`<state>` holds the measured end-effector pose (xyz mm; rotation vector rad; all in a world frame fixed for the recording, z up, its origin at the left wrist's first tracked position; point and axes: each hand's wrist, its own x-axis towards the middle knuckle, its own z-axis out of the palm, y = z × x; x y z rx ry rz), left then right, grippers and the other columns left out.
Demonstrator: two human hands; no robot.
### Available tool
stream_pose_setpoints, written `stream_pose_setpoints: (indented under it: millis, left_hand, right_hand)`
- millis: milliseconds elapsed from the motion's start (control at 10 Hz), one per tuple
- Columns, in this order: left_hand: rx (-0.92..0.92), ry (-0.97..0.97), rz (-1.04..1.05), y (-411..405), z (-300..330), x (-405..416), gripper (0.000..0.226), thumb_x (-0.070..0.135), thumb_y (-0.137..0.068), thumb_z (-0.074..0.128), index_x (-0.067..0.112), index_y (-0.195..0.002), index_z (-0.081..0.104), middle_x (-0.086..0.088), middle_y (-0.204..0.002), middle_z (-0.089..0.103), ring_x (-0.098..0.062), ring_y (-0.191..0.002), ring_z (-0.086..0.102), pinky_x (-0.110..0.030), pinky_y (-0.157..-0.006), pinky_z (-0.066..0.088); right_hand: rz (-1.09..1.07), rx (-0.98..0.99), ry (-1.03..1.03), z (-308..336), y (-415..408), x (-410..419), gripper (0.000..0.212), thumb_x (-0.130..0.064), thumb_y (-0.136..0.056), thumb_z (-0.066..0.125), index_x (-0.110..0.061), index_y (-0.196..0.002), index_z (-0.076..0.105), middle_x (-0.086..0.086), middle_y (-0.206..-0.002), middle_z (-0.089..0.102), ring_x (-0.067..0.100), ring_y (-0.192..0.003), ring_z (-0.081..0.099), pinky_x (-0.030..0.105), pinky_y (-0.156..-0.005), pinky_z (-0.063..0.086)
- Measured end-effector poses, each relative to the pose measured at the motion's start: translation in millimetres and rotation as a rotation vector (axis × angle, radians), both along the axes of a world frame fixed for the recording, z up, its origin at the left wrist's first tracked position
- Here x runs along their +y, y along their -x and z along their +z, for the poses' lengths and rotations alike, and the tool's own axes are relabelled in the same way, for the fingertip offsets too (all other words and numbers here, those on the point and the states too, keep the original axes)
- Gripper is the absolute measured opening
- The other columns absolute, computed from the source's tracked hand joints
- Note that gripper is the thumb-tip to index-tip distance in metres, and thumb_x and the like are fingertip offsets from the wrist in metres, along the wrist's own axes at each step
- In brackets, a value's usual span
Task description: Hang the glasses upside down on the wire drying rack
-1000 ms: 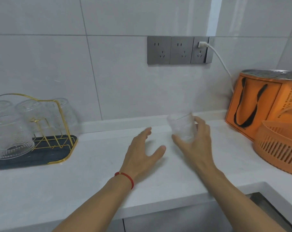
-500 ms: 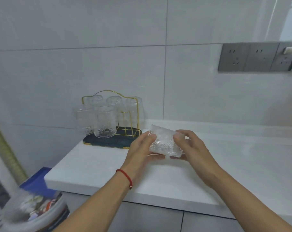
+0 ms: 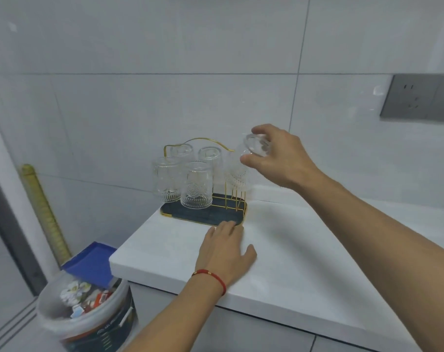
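Note:
A gold wire drying rack on a dark tray stands at the left end of the white counter. Several embossed clear glasses hang upside down on it. My right hand grips another clear glass by its base, mouth down, over the rack's right-hand prongs. My left hand lies flat on the counter, fingers spread, with its fingertips touching the tray's front edge.
The counter ends just left of the rack. Below that edge stand a white bucket of rubbish and a blue lid. A grey socket panel is on the tiled wall at the right.
Both hands held the glass sideways over the counter before. Now only my right hand holds it, turned mouth down above the rack, and my left hand rests by the tray.

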<state>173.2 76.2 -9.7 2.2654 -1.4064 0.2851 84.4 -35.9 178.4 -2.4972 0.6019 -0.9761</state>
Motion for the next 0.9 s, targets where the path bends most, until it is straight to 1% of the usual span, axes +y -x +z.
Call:
stream_pose_setpoints:
  millis: [100,200,300,400,500,600,700,800,900]
  left_hand:
    - [-0.002,-0.015,-0.007,1.2,-0.6,0.5,0.042,0.043,-0.09,0.044,0.012,-0.113,0.061,-0.004,-0.135,0.055,-0.024,-0.128,0.045,-0.039,-0.109,0.035]
    - [0.006,-0.028,-0.003,-0.2,-1.4,-1.5,0.04,0.041,-0.09,0.044,0.01,-0.11,0.061,-0.006,-0.139,0.053,-0.026,-0.132,0.043,-0.041,-0.11,0.034]
    - [0.011,-0.026,-0.004,-0.8,-2.9,-1.5,0.04,0.04,-0.09,0.044,0.01,-0.11,0.061,-0.007,-0.139,0.053,-0.027,-0.134,0.042,-0.041,-0.111,0.034]
    - [-0.004,-0.019,-0.004,-1.9,-3.7,-2.0,0.039,0.041,-0.089,0.043,0.011,-0.108,0.06,-0.006,-0.137,0.054,-0.025,-0.133,0.042,-0.04,-0.11,0.034]
    - [-0.003,-0.003,-0.009,-1.2,-2.4,-1.8,0.035,0.04,-0.089,0.045,0.011,-0.103,0.06,-0.006,-0.131,0.056,-0.025,-0.127,0.045,-0.039,-0.107,0.036]
    - [-0.017,0.013,-0.013,-0.6,-2.1,-1.5,0.033,0.039,-0.089,0.046,0.011,-0.099,0.06,-0.005,-0.126,0.057,-0.026,-0.123,0.047,-0.039,-0.103,0.037]
    - [0.006,0.009,-0.005,0.2,-1.3,-0.9,0.034,0.039,-0.089,0.046,0.012,-0.103,0.061,-0.005,-0.131,0.056,-0.025,-0.126,0.046,-0.038,-0.105,0.036]
    - [0.021,0.034,-0.012,-0.8,-3.0,-2.0,0.037,0.039,-0.09,0.047,0.012,-0.109,0.063,-0.007,-0.142,0.052,-0.026,-0.134,0.042,-0.038,-0.11,0.034]
    - [0.094,0.083,-0.011,0.0,-1.8,1.0,0.042,0.037,-0.089,0.05,0.014,-0.122,0.061,-0.008,-0.146,0.05,-0.027,-0.135,0.043,-0.038,-0.112,0.034]
  right_hand:
    - [0.026,0.124,0.052,-2.5,-23.7,-1.0,0.071,-0.036,-0.087,0.075,-0.012,-0.15,0.053,0.006,-0.154,0.056,0.028,-0.144,0.047,0.037,-0.114,0.038]
    - [0.063,0.199,0.051,-10.4,-41.1,-1.7,0.069,-0.034,-0.086,0.076,-0.011,-0.149,0.055,0.007,-0.155,0.056,0.028,-0.147,0.045,0.039,-0.119,0.037]
    - [0.057,0.281,0.107,-19.8,-54.5,-2.2,0.066,-0.034,-0.087,0.075,-0.012,-0.147,0.057,0.009,-0.153,0.057,0.03,-0.147,0.044,0.041,-0.118,0.038]
    - [0.06,0.301,0.095,-29.3,-61.2,-5.9,0.064,-0.033,-0.088,0.073,-0.012,-0.146,0.058,0.006,-0.153,0.057,0.028,-0.147,0.044,0.041,-0.119,0.038]
    - [0.077,0.294,0.061,-34.5,-63.0,-7.2,0.062,-0.035,-0.087,0.074,-0.012,-0.143,0.061,0.007,-0.151,0.058,0.027,-0.146,0.046,0.042,-0.117,0.04]
    - [0.086,0.309,0.071,-35.4,-63.2,-6.0,0.059,-0.036,-0.089,0.071,-0.011,-0.142,0.062,0.008,-0.15,0.059,0.028,-0.143,0.05,0.04,-0.114,0.043]
    - [0.084,0.31,0.073,-37.2,-61.6,-6.8,0.059,-0.039,-0.092,0.067,-0.01,-0.142,0.061,0.009,-0.149,0.06,0.029,-0.141,0.051,0.039,-0.11,0.042]
    - [0.085,0.322,0.084,-42.3,-54.3,-7.2,0.063,-0.045,-0.095,0.064,-0.011,-0.147,0.055,0.011,-0.152,0.055,0.029,-0.143,0.047,0.041,-0.112,0.041]
    - [0.024,0.178,0.166,-53.0,-43.8,-9.2,0.054,-0.043,-0.097,0.061,-0.014,-0.142,0.057,0.01,-0.145,0.057,0.029,-0.138,0.047,0.044,-0.113,0.04]
